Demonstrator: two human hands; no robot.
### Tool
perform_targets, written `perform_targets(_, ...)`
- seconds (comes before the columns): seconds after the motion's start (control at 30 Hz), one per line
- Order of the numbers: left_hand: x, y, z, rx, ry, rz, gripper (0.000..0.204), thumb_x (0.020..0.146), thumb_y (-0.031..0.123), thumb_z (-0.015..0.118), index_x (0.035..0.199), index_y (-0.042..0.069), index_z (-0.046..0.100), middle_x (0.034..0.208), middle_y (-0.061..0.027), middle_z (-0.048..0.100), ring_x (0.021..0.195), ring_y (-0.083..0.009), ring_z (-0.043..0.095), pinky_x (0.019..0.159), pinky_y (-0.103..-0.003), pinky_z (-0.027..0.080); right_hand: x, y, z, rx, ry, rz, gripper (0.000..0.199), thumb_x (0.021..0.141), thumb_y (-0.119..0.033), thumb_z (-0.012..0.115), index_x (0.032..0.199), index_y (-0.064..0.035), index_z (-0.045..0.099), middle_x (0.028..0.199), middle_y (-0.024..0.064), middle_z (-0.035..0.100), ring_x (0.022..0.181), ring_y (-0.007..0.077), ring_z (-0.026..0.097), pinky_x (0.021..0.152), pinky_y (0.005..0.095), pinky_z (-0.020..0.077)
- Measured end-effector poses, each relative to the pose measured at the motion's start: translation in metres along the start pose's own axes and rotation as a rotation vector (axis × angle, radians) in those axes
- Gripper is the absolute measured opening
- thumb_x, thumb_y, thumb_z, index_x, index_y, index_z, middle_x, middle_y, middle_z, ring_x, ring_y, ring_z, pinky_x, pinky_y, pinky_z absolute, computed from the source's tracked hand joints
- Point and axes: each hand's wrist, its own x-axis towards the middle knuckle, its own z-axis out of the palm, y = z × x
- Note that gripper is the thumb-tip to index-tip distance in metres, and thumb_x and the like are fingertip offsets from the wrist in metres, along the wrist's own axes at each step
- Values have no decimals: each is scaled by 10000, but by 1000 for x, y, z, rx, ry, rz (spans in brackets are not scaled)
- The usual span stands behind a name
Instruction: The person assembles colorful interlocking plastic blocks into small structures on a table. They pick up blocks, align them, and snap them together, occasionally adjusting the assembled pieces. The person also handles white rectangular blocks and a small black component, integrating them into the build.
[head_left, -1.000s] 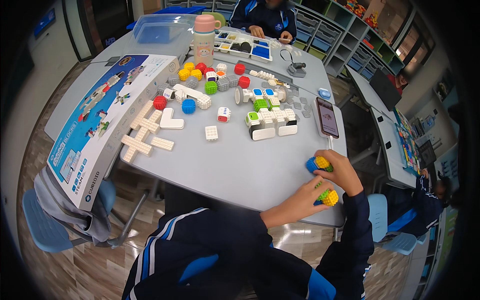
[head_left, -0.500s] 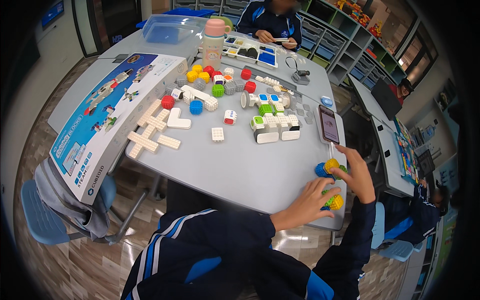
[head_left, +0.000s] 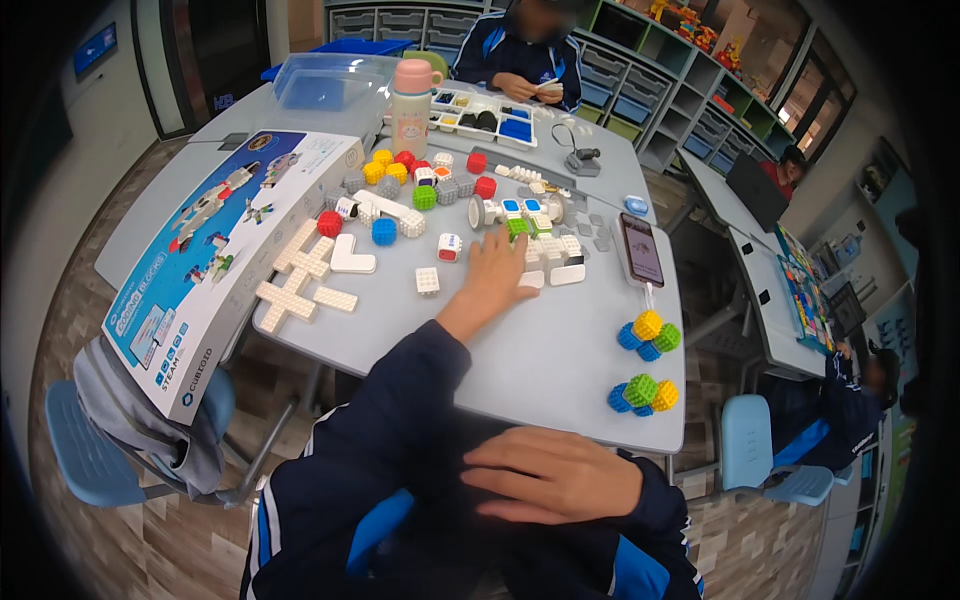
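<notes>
My left hand [head_left: 488, 280] reaches over the middle of the table, fingers stretched out and thumb apart. Its fingertips overlap the near left part of a white and green block build [head_left: 566, 250]; whether they touch it I cannot tell. Just behind is a wheeled white block piece with blue squares [head_left: 512, 207]. Close to my body, my right hand [head_left: 565, 475] is held off the table with fingers extended and nothing in it. Two clusters of knobby blocks stand at the table's right side, one topped yellow [head_left: 648, 324], the nearer one topped green [head_left: 640, 389].
Left of my hand lie a white cube [head_left: 427, 282], a white and red cube [head_left: 450, 248], and cream connector plates [head_left: 295, 285]. A large box [head_left: 215, 260] overhangs the left edge. A bottle [head_left: 411, 110], a parts tray [head_left: 470, 130] and a phone [head_left: 643, 248] stand around. Someone sits opposite.
Both hands have left the coloured block clusters at the right. My left hand has moved left and away to the white and green build; my right hand has drawn back toward my body.
</notes>
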Motion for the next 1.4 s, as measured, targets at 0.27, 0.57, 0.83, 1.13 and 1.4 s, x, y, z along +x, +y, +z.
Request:
perform_targets(0.27,-16,-46,-4,-126,81,231,797,748,377,784,1367,-12,466,1067,-193,526,1020,-341,511,869,-409,447,36,74,24,150,256,144,157,866,-157,708,959,-34,676,924,99,687,842,296,667,762,361,534)
perform_targets(0.57,-65,-49,-51,-194,-33,138,769,736,292,795,1381,24,472,1040,-165,503,1038,-334,508,898,-408,442,62,167,18,-208,605,526,212,866,-174,704,923,10,615,812,168,642,796,307,661,719,394,524)
perform_targets(0.83,-85,-38,-59,-150,58,74,775,725,334,799,1377,54,488,1064,-127,513,1019,-302,490,901,-405,437,65,233,29,-676,463,675,410,898,-394,656,902,9,582,712,179,633,648,330,659,555,421,517)
perform_targets(1.13,-86,-40,-56,-125,72,74,766,721,357,797,1363,63,502,1036,-117,513,1001,-296,490,901,-409,426,67,252,26,-776,268,537,376,900,-362,614,820,3,582,608,151,627,546,314,644,518,417,519)
perform_targets(1.4,-85,-42,-53,-101,115,104,761,693,370,807,1326,55,527,1018,-122,505,982,-300,486,863,-407,426,70,260,26,-776,277,578,321,834,-292,599,716,6,609,578,174,637,559,324,677,529,418,546)
